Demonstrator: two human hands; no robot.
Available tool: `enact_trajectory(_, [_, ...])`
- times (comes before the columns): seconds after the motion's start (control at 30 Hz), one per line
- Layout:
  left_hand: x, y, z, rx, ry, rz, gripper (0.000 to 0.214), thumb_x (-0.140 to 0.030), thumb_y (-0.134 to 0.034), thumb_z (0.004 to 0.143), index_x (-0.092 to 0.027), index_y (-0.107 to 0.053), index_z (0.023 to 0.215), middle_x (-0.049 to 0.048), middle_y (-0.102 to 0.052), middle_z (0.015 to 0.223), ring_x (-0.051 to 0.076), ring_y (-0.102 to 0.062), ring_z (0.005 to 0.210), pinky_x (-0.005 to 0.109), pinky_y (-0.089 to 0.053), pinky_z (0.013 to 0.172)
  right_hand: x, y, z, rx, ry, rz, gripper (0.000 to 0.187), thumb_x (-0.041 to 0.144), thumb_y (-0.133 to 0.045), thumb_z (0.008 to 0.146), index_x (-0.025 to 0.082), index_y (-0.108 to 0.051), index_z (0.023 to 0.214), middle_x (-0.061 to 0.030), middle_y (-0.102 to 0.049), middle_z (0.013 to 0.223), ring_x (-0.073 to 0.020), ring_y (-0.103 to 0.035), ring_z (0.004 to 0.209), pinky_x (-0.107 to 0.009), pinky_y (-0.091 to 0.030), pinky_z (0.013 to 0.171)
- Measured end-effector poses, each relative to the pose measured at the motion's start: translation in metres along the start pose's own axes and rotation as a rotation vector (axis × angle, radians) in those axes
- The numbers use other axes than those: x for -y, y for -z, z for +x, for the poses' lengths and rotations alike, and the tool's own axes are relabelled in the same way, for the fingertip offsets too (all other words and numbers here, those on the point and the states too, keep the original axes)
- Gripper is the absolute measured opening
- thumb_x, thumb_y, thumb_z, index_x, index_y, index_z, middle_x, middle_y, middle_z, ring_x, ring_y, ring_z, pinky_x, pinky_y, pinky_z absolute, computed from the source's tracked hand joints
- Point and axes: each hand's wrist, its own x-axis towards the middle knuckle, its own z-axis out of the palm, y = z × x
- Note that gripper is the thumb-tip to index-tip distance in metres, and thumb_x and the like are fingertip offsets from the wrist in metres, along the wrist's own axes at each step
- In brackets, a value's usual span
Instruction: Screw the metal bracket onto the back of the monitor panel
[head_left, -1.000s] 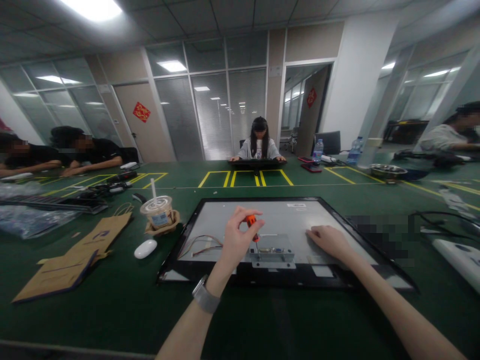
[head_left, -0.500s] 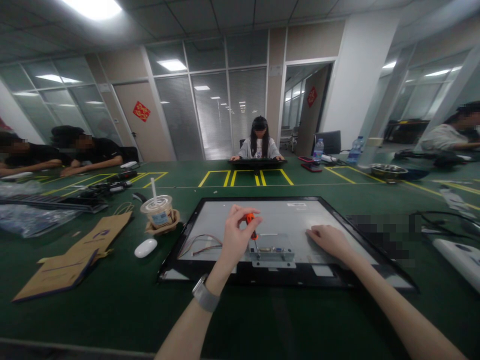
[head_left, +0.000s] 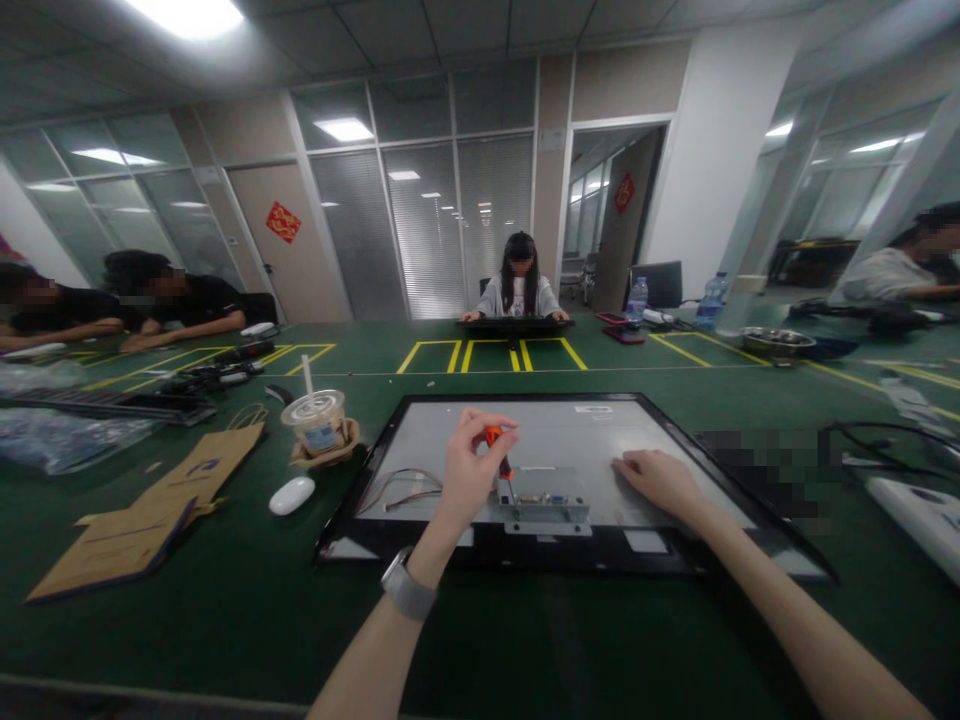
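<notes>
My left hand (head_left: 474, 465) grips an orange-and-black screwdriver (head_left: 505, 468) by its handle, between thumb and fingers. Its shaft points down at the left part of a metal bracket (head_left: 551, 518) with connector ports. The exact spot where the tip meets the bracket is too small to tell. The bracket sits near the front edge of a flat display panel (head_left: 450, 420) with a black frame, lying on the table with its pale back up. On the right side of that back rests my right hand (head_left: 660, 480), its fingers curled in, with nothing visible in them. Thin wires (head_left: 405, 485) lie left of the bracket.
Left of the panel are a drink cup (head_left: 319, 425) with a straw, a white mouse (head_left: 292, 495) and a brown paper bag (head_left: 150, 510). To the right lie a black cable (head_left: 885, 440) and a white device (head_left: 919, 520). A person (head_left: 517, 285) sits across the green table.
My left hand has shifted very slightly left, and the screwdriver's handle leans a little more to the left. My right hand and the panel stay put.
</notes>
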Motion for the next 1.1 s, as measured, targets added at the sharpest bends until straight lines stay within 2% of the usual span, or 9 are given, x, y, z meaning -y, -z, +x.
enact_trajectory(0.1, [-0.0029,-0.0002,-0.0008,0.042,0.044,-0.035,0.020,-0.027,-0.054,0.086,-0.019,-0.070,0.094,0.0034,-0.053,0.084,0.013,-0.053,0.075,0.024,-0.045,0.069,-0.0004,0.0002,0.0000,-0.003,0.006,-0.002,0.042,0.040,-0.036,0.092,0.020,-0.066,0.071,-0.0095,-0.071,0.076,-0.0226,-0.065,0.075,-0.028,-0.030,0.056])
enact_trajectory(0.2, [-0.0044,-0.0020,-0.0029,0.109,0.081,-0.109,0.030,-0.025,-0.042,0.092,-0.019,-0.065,0.110,0.0066,-0.059,0.098,0.015,-0.057,0.086,0.028,-0.046,0.080,-0.0009,-0.0007,0.0008,-0.001,0.006,-0.005,0.042,0.040,-0.036,0.092,0.020,-0.066,0.071,-0.0090,-0.071,0.075,-0.0217,-0.064,0.074,-0.027,-0.029,0.055])
enact_trajectory(0.3, [-0.0026,-0.0046,-0.0046,0.134,0.134,-0.160,0.033,-0.028,-0.039,0.093,-0.020,-0.059,0.119,0.0074,-0.061,0.100,0.015,-0.060,0.086,0.030,-0.048,0.081,-0.0012,-0.0017,0.0015,-0.005,0.008,-0.010,0.042,0.040,-0.036,0.092,0.021,-0.066,0.071,-0.0086,-0.071,0.074,-0.0214,-0.064,0.073,-0.027,-0.029,0.055])
enact_trajectory(0.4, [0.0005,-0.0057,-0.0050,0.130,0.125,-0.140,0.030,-0.031,-0.048,0.090,-0.020,-0.060,0.116,0.0063,-0.060,0.095,0.015,-0.062,0.083,0.028,-0.049,0.077,-0.0014,-0.0021,0.0017,-0.008,0.012,-0.013,0.043,0.041,-0.035,0.092,0.020,-0.066,0.071,-0.0091,-0.071,0.075,-0.0218,-0.065,0.074,-0.027,-0.029,0.055])
enact_trajectory(0.57, [0.0039,-0.0045,-0.0042,0.055,0.028,-0.044,0.019,-0.028,-0.064,0.080,-0.019,-0.069,0.096,0.0017,-0.050,0.083,0.012,-0.054,0.075,0.025,-0.046,0.073,-0.0017,-0.0021,0.0012,-0.004,0.009,-0.002,0.043,0.041,-0.035,0.092,0.020,-0.067,0.072,-0.0097,-0.071,0.075,-0.0223,-0.065,0.074,-0.028,-0.030,0.057])
enact_trajectory(0.67, [0.0020,-0.0040,-0.0047,0.081,0.033,-0.047,0.022,-0.030,-0.057,0.086,-0.019,-0.069,0.100,0.0032,-0.053,0.086,0.014,-0.054,0.079,0.026,-0.045,0.077,-0.0016,-0.0016,0.0010,0.005,0.008,0.003,0.043,0.041,-0.035,0.092,0.020,-0.067,0.073,-0.0100,-0.071,0.077,-0.0223,-0.064,0.074,-0.028,-0.032,0.057])
enact_trajectory(0.77, [-0.0020,-0.0040,-0.0055,0.125,0.042,-0.090,0.029,-0.028,-0.045,0.092,-0.020,-0.067,0.110,0.0063,-0.058,0.101,0.016,-0.057,0.091,0.029,-0.043,0.086,-0.0012,-0.0009,0.0012,0.011,0.003,-0.005,0.043,0.041,-0.034,0.092,0.020,-0.068,0.075,-0.0106,-0.071,0.078,-0.0226,-0.065,0.075,-0.028,-0.033,0.058])
enact_trajectory(0.9, [-0.0052,-0.0036,-0.0052,0.119,0.077,-0.137,0.031,-0.026,-0.044,0.092,-0.018,-0.064,0.114,0.0079,-0.064,0.102,0.019,-0.058,0.104,0.033,-0.040,0.096,-0.0005,-0.0004,0.0009,0.004,0.006,-0.003,0.043,0.040,-0.034,0.092,0.020,-0.068,0.074,-0.0102,-0.071,0.077,-0.0230,-0.065,0.075,-0.028,-0.033,0.058])
enact_trajectory(1.1, [-0.0009,-0.0026,-0.0029,0.085,0.076,-0.110,0.023,-0.028,-0.060,0.083,-0.018,-0.069,0.101,0.0051,-0.062,0.086,0.016,-0.060,0.083,0.028,-0.047,0.081,-0.0003,0.0005,-0.0001,0.001,0.008,0.005,0.042,0.040,-0.036,0.092,0.020,-0.067,0.072,-0.0102,-0.071,0.076,-0.0229,-0.065,0.075,-0.028,-0.032,0.057])
